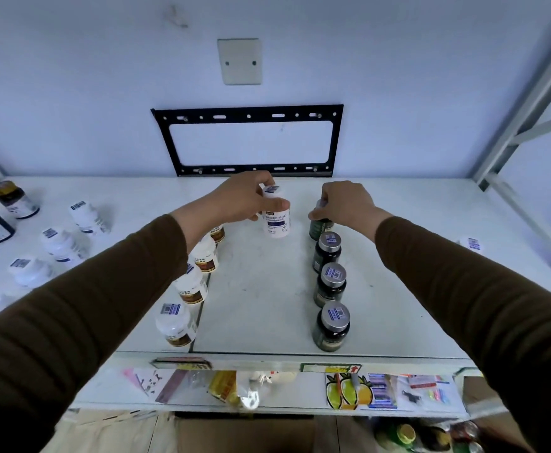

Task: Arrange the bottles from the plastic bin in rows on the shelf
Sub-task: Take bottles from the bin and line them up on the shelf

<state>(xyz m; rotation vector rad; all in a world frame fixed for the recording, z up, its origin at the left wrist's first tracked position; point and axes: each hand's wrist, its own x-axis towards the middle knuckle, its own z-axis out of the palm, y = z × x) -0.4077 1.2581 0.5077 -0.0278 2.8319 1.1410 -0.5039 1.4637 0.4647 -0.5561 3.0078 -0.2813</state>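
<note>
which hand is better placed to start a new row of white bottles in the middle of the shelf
Left. The left hand already holds a white bottle over the bare middle of the shelf, while the right hand grips the back dark bottle of its own row.

A bare lane of shelf (261,289) runs up the frame's centre, walled at left by the white bottle row (190,286) and at right by the dark bottle row (329,286); scattered bottles (61,243) crowd the left.
</note>
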